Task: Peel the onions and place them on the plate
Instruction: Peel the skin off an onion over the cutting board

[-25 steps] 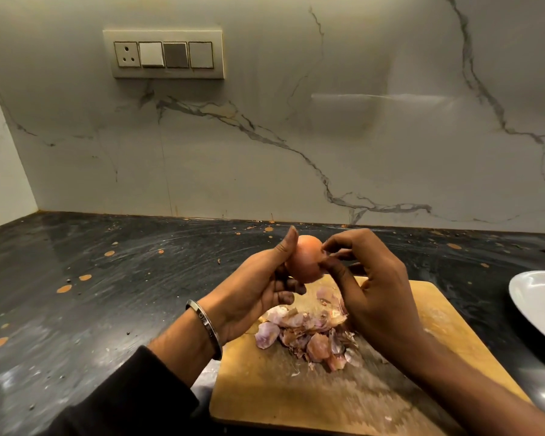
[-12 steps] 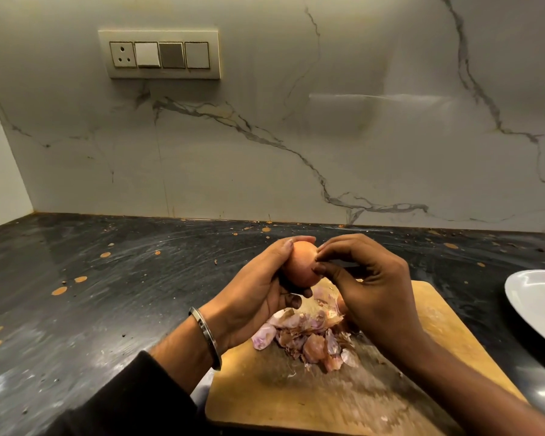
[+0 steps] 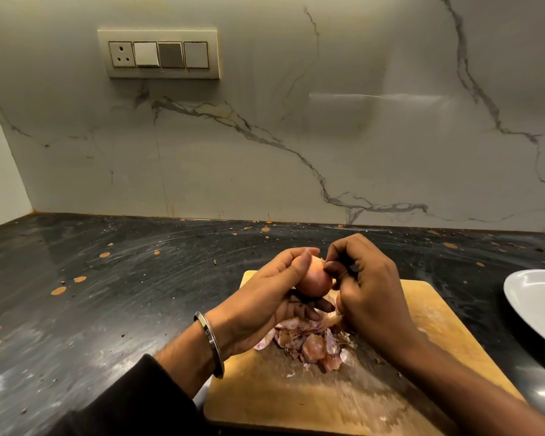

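Left hand (image 3: 265, 297) grips the onion (image 3: 314, 280); right hand (image 3: 367, 287) pinches at its top end.
Onion held above the wooden cutting board (image 3: 438, 325), over a pile of peels (image 3: 312, 343). White plate (image 3: 529, 303) lies on the dark counter (image 3: 107, 294), right of the board.

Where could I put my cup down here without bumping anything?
The dark counter left of the board is bare apart from specks. So is the strip between board and wall. Mid-board is crowded: both hands, the onion and peels. The plate fills the right edge.
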`<state>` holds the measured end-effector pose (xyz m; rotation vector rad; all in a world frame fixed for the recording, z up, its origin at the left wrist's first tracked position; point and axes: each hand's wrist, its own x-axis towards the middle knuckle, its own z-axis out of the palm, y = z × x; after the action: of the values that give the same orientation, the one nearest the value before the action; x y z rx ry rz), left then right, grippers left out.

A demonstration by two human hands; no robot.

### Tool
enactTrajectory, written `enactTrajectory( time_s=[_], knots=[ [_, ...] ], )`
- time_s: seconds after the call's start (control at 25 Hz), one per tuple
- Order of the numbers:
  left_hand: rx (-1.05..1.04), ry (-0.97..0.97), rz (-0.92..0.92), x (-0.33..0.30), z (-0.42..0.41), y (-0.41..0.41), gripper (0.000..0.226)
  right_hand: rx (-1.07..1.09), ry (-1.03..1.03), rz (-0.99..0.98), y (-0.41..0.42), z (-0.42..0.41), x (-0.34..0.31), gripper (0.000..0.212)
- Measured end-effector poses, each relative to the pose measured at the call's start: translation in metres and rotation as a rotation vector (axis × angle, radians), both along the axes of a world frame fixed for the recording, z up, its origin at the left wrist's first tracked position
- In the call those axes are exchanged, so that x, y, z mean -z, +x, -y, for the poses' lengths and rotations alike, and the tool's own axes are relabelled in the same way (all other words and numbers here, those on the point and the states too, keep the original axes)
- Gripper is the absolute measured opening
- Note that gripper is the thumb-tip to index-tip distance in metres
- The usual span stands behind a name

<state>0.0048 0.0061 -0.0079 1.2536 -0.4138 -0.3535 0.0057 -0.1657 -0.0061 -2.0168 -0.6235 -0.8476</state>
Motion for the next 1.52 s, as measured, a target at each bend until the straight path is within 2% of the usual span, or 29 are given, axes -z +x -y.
enactTrajectory(
  time_s=[0.2,0.36,0.52,0.64,0.72,0.84,0.92,1.28,1.44,1.52],
  knots=[
    [-0.107,-0.153,-0.059,-0.004,-0.001,0.005,0.049,-0.018,-0.065,0.027,-0.004,-0.004,0.001,0.036],
    [-0.197,-0.178,-0.143,-0.008,-0.008,0.01,0.055,-0.112,-0.038,0.001,-0.007,-0.004,0.001,0.034],
    [-0.212,-0.15,-0.126,-0.007,-0.008,0.011,0.059,-0.18,-0.108,-0.039,-0.009,-0.003,0.002,0.025],
    [-0.218,-0.171,-0.13,-0.007,-0.007,0.011,0.053,-0.16,-0.145,0.001,-0.01,-0.003,0.0,0.009],
    [-0.204,-0.166,-0.112,-0.007,-0.009,0.011,0.047,-0.115,-0.082,0.026,-0.009,-0.002,0.0,0.006],
    [-0.171,-0.15,-0.082,-0.006,-0.009,0.01,0.04,-0.079,0.066,-0.042,-0.005,0.001,-0.001,0.013],
    [-0.15,-0.145,-0.073,-0.006,-0.008,0.009,0.041,-0.083,0.095,-0.065,-0.003,0.0,-0.001,0.02],
    [-0.146,0.034,0.021,-0.007,-0.008,0.004,0.05,-0.206,0.165,-0.13,-0.001,0.001,-0.001,0.022],
    [-0.15,0.141,0.053,-0.008,-0.007,0.002,0.041,-0.198,0.157,-0.075,0.0,0.004,-0.003,0.017],
    [-0.156,0.194,0.052,-0.008,-0.006,0.0,0.045,-0.196,0.106,-0.044,-0.001,0.004,-0.005,0.015]
  ],
)
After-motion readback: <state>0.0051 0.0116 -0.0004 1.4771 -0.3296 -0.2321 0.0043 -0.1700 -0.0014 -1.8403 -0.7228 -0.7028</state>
